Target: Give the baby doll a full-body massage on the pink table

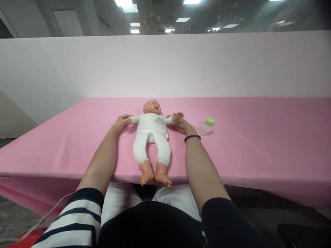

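The white, cloth-bodied baby doll (151, 122) with plastic head lies face-up on the pink-draped worktop (245, 148), probably steadied from both sides: left hand (120, 123) loosely curled, right hand (184, 126) half-unfolded, each at an arm, actual grip hidden.

Worktop (261, 144): wide, flat, covered in plain pink cloth. Cloth hangs over the near edge, with loose folds at the left end; a few soft creases on top, mostly left side.

On it, two items. Baby doll (152, 124) in white, left of the worktop's middle, on its back, head toward the far edge, legs pointing at the near one, feet reaching the near edge and slightly past it. Bottle (207, 126) with pale see-through body and green cap, right of the doll, well apart from it. Can't tell if it's upright or tilted.
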Motion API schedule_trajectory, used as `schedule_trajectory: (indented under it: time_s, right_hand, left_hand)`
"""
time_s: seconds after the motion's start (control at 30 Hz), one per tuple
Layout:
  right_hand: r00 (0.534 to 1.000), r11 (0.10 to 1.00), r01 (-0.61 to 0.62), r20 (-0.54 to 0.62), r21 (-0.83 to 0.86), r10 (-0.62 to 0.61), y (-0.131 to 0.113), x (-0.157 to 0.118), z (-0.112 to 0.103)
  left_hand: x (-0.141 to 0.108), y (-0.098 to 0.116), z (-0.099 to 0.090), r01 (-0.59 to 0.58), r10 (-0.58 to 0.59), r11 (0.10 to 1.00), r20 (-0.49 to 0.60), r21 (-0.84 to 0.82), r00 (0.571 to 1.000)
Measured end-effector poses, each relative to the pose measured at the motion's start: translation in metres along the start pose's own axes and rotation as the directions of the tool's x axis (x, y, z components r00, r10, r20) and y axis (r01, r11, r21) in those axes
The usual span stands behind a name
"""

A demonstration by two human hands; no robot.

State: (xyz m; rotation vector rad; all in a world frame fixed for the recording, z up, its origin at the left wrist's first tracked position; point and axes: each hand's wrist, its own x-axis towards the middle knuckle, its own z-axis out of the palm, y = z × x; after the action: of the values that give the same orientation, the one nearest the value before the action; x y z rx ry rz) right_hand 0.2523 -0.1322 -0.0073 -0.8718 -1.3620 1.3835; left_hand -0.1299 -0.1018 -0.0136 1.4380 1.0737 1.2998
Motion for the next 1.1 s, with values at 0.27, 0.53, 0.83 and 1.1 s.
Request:
schedule_trajectory:
  time_s: [0.27, 0.53, 0.83, 1.1]
  right_hand:
    - [0.992, 0.977, -0.045, 0.104, -0.209, 0.068, 0.004, 0.001, -0.003]
    - [0.991, 0.983, -0.034, 0.123, -0.178, 0.057, -0.001, -0.002, 0.000]
    - [0.996, 0.996, 0.074, -0.048, 0.043, -0.072, -0.003, 0.003, 0.009]
    - [0.896, 0.989, 0.019, -0.437, -0.149, -0.083, 0.024, 0.039, 0.014]
  left_hand:
    - [-0.002, 0.001, 0.000, -0.001, -0.037, 0.979, 0.183, 0.204, 0.982]
    - [-0.005, 0.004, -0.004, 0.002, -0.043, 0.982, 0.213, 0.188, 0.976]
    - [-0.008, 0.009, 0.005, -0.065, 0.048, 0.992, 0.144, 0.112, 0.988]
    - [0.009, -0.001, 0.050, -0.038, 0.075, 0.991, -0.294, 0.130, 0.953]
